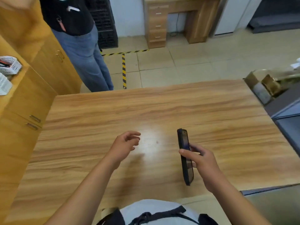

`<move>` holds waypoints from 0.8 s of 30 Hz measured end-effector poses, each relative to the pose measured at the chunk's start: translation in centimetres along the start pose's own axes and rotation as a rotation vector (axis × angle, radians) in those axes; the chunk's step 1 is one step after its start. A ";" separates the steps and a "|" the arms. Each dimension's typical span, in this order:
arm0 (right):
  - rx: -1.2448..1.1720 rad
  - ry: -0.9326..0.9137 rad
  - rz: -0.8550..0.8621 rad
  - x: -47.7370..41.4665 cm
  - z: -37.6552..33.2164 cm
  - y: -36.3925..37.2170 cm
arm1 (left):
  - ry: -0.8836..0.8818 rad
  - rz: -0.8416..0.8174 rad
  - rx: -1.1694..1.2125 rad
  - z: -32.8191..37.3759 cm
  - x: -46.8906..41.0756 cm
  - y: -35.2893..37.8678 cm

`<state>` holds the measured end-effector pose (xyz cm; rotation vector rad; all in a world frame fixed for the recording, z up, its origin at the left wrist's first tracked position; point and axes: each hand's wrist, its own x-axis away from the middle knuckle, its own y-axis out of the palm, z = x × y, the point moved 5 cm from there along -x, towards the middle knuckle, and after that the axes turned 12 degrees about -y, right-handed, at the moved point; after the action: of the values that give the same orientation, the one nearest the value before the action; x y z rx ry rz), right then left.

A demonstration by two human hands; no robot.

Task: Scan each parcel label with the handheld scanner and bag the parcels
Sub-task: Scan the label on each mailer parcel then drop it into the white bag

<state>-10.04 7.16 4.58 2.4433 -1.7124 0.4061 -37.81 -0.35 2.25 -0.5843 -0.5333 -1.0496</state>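
Head | right grip (201, 161) holds handheld scanner (183, 142), screen blurred | left grip (125, 143) loose

Scanner (183, 140) in right hand (203, 161), left hand (125, 145) to its left, both over table (227, 119).

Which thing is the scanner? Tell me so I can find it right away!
Look at the big wooden table filling the middle of the picture. Above its near right part, the right hand grips a scanner. It is the only dark, slim, phone-shaped thing there; the left hand beside it holds nothing.
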 end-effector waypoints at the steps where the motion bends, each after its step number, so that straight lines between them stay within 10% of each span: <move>1: -0.002 0.012 0.028 -0.1 0.7 -2.1 | -0.014 -0.024 -0.022 -0.1 0.0 2.1; 13: 0.625 0.158 0.308 -3.6 8.8 -25.2 | -0.186 -0.223 -0.239 -3.7 1.1 16.2; 24: 1.008 0.200 0.294 -7.1 10.7 -29.4 | -0.249 -0.121 -0.227 -5.5 2.3 14.6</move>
<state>16.77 21.05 -6.35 2.4953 -2.0830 1.8623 -22.90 -0.02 -3.00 -0.8994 -0.6791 -1.1684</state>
